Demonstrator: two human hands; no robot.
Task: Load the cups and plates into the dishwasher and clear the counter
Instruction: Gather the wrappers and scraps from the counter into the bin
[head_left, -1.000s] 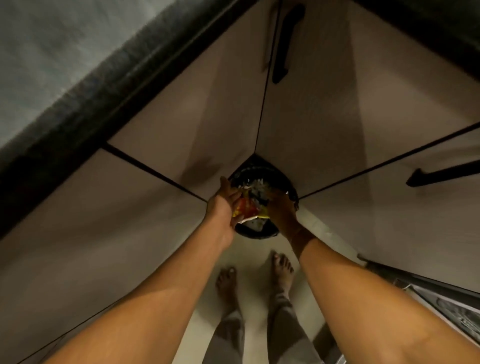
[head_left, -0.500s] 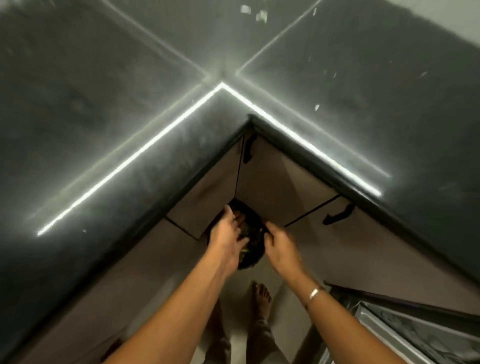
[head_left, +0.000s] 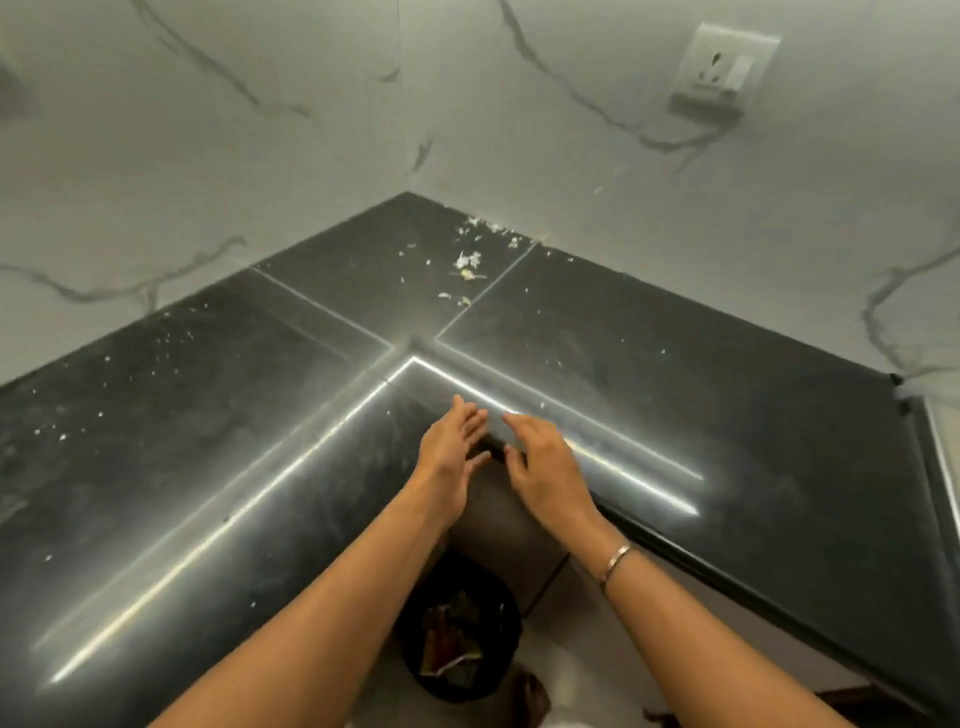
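Note:
A black L-shaped counter (head_left: 675, 395) fills the corner below marbled walls. White and yellowish food scraps (head_left: 467, 262) lie scattered on it near the back corner. My left hand (head_left: 449, 457) and my right hand (head_left: 540, 467) hover side by side over the counter's inner corner edge, palms facing each other, fingers relaxed, holding nothing. Below them on the floor stands a black bin (head_left: 460, 642) with crumpled wrappers inside. No cups, plates or dishwasher are in view.
A wall socket (head_left: 719, 70) sits high on the right wall. Small white crumbs (head_left: 67, 426) speckle the left counter. Brown cabinet fronts (head_left: 511, 535) lie under the counter edge. A bracelet (head_left: 615, 564) circles my right wrist.
Both hands let go of the wrappers in the bin and rose from it to counter height. The view swung up from the floor and cabinets to the counter and walls.

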